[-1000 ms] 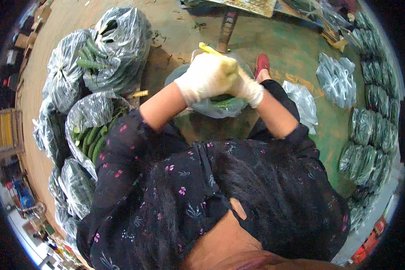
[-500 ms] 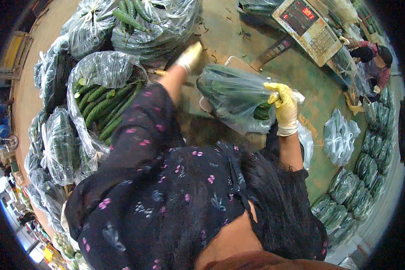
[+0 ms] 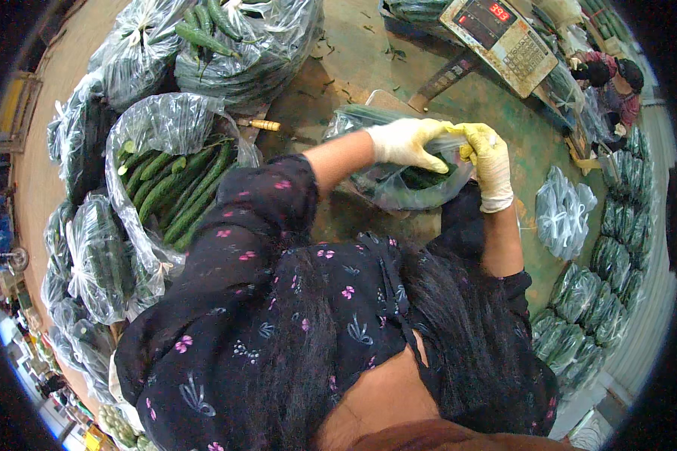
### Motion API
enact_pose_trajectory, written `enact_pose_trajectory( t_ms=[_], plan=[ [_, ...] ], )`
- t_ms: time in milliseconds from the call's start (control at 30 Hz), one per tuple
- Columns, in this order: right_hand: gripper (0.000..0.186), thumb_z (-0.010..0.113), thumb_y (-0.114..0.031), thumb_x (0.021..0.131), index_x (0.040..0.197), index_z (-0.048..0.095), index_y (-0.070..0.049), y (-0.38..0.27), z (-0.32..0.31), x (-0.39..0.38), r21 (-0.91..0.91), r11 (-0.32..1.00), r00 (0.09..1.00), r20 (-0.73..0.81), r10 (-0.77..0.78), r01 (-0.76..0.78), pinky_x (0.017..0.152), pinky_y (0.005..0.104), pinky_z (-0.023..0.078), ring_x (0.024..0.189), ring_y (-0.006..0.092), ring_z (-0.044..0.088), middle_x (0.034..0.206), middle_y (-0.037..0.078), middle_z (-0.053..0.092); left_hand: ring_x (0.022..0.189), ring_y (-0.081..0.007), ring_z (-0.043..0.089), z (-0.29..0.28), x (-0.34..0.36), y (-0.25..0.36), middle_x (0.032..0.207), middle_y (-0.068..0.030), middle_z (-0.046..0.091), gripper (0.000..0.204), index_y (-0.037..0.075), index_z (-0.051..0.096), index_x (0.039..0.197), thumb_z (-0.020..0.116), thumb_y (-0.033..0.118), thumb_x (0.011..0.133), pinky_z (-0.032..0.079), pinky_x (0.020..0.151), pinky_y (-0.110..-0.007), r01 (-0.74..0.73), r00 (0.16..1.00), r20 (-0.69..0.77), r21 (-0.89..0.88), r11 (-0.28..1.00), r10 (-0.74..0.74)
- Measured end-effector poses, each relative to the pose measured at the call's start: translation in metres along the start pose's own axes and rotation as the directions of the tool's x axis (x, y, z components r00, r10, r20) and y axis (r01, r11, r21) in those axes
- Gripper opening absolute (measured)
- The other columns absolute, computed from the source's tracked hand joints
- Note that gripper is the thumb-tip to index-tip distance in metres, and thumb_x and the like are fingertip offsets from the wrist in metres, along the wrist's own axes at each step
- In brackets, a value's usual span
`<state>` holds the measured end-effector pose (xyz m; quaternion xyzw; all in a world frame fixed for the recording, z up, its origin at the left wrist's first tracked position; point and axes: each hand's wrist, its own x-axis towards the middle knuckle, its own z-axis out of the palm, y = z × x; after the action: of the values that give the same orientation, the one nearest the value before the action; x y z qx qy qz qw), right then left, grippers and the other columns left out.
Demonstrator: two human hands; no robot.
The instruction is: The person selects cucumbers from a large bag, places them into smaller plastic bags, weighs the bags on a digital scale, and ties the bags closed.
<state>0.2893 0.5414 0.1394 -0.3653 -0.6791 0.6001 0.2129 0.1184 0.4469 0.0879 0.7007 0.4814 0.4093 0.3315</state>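
Note:
A plastic bag [image 3: 384, 188] with dark green cucumbers [image 3: 414, 177] inside lies in front of me at centre. My left hand [image 3: 410, 143], in a pale glove with yellow fingers, is over it, thumb spread from the fingers, fingertips touching the bag's gathered edge. My right hand [image 3: 485, 158], also gloved, pinches that edge just right of my left fingers. To the left, a large open bag [image 3: 124, 131] holds many cucumbers [image 3: 169, 180]. A yellow-handled tool [image 3: 263, 125] lies between that bag and the one in front of me.
Filled bags [image 3: 98, 255] line the left side, with loose cucumbers [image 3: 203, 37] on one at the back. A rusty scale [image 3: 523, 64] stands back right, near a co-worker [image 3: 620, 90]. Pale plastic bags [image 3: 564, 218] lie right, beside rows of packed bags [image 3: 609, 316].
My left hand reached out leftward half a second ago and has come back right onto the bag. My right hand still grips the bag, now slightly farther right.

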Motion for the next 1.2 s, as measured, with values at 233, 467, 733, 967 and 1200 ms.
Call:
enact_pose_trajectory(
  t_ms=[233, 467, 733, 967, 1200],
  plan=[
    [0.020, 0.059, -0.021, 0.088, 0.092, 0.066, -0.004, -0.013, 0.002, -0.023, -0.055, 0.998, 0.995, 0.090, 0.047, -0.042, 0.054, 0.0194, 0.039, 0.059, 0.0055, 0.050, 0.073, 0.000, 0.060, 0.091, -0.0364, 0.056, 0.027, 0.017, -0.009, 0.095, -0.0184, 0.060, 0.023, 0.005, 0.059, 0.096, 0.057, 0.025, 0.085, 0.045, 0.077, -0.040, -0.147, 0.954, -0.216, 0.271, 0.951, 0.209],
    [0.035, 0.063, -0.016, 0.084, 0.116, 0.056, -0.003, -0.015, -0.031, -0.048, -0.021, 1.000, 0.995, -0.101, -0.010, 0.008, 0.062, 0.0215, 0.045, 0.068, 0.0077, 0.053, 0.088, 0.003, 0.063, 0.058, -0.0109, 0.056, 0.007, 0.014, 0.003, 0.072, -0.0038, 0.061, 0.041, 0.006, 0.059, 0.089, 0.039, 0.040, 0.096, 0.046, 0.056, -0.025, 0.426, 0.882, 0.068, -0.537, 0.728, -0.467],
    [0.015, 0.058, -0.014, 0.071, 0.085, 0.063, -0.014, -0.022, 0.025, -0.025, -0.517, 0.280, 0.571, 0.803, -0.168, 0.809, 0.067, 0.0428, 0.048, 0.075, 0.0321, 0.062, 0.076, 0.012, 0.062, 0.078, -0.0292, 0.059, 0.061, 0.013, -0.084, 0.083, -0.0133, 0.065, 0.022, 0.010, 0.066, 0.088, 0.051, 0.026, 0.084, 0.047, 0.067, -0.038, 0.012, 0.996, 0.078, 0.236, 0.972, -0.031],
    [0.014, 0.061, -0.021, 0.069, 0.082, 0.064, -0.018, -0.027, 0.005, 0.011, -0.561, 0.150, 0.577, 0.752, -0.318, 0.814, 0.066, 0.0375, 0.045, 0.072, 0.0282, 0.059, 0.072, 0.006, 0.060, 0.101, -0.0210, 0.056, 0.035, 0.033, 0.005, 0.106, -0.0062, 0.062, 0.045, 0.009, 0.057, 0.110, 0.062, 0.042, 0.080, 0.045, 0.087, -0.032, 0.078, 0.789, 0.564, 0.302, 0.950, -0.244],
    [0.036, 0.060, -0.039, 0.078, 0.101, 0.065, -0.012, 0.006, -0.001, 0.011, -0.621, 0.674, 0.916, 0.265, -0.300, 0.400, 0.083, 0.0386, 0.046, 0.094, 0.0326, 0.060, 0.096, 0.014, 0.065, 0.063, -0.0077, 0.052, 0.044, 0.009, -0.033, 0.081, -0.0011, 0.061, 0.031, 0.009, 0.062, 0.102, 0.052, 0.036, 0.091, 0.041, 0.052, -0.023, 0.388, 0.905, 0.095, -0.585, 0.712, -0.416]
  ],
)
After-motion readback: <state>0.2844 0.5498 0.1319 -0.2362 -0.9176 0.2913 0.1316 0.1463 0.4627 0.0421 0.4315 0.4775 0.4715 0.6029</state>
